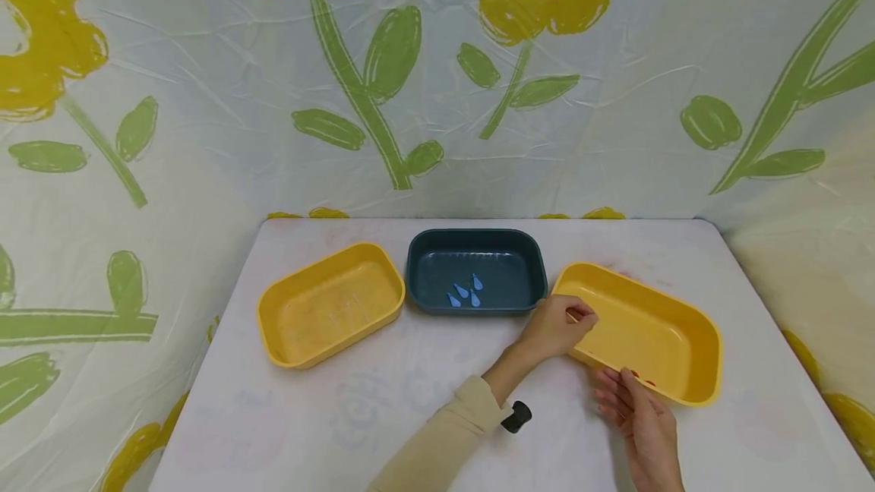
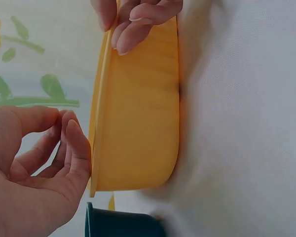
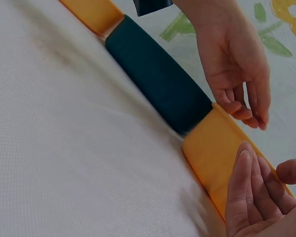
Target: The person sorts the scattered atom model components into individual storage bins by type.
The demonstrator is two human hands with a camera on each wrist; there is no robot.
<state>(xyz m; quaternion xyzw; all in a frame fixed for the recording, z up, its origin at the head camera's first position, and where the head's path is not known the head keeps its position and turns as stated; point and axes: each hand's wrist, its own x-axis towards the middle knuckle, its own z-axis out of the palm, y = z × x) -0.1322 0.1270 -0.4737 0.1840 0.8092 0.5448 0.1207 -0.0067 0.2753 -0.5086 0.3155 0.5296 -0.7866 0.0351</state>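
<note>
My left hand (image 1: pixel 562 325) is over the near left corner of the right yellow bin (image 1: pixel 642 325). Its thumb and fingertips meet, and whether anything small sits between them is hidden. My right hand (image 1: pixel 639 416) grips that bin's near rim, its thumb at the inner side and its fingers (image 3: pixel 256 192) along the outer wall. Beside this thumb, small red pieces (image 1: pixel 650 383) show inside the bin, mostly covered by the rim. Left of the hands, a dark teal bin (image 1: pixel 476 311) holds several blue teardrop-shaped pieces (image 1: pixel 475 298).
Another yellow bin (image 1: pixel 301 359) stands at the left, with thin clear or whitish strips (image 1: pixel 345 313) on its floor. All three bins stand in a row on a white-covered table (image 1: pixel 287 431). Flower-printed cloth (image 1: pixel 437 59) hangs behind and at both sides.
</note>
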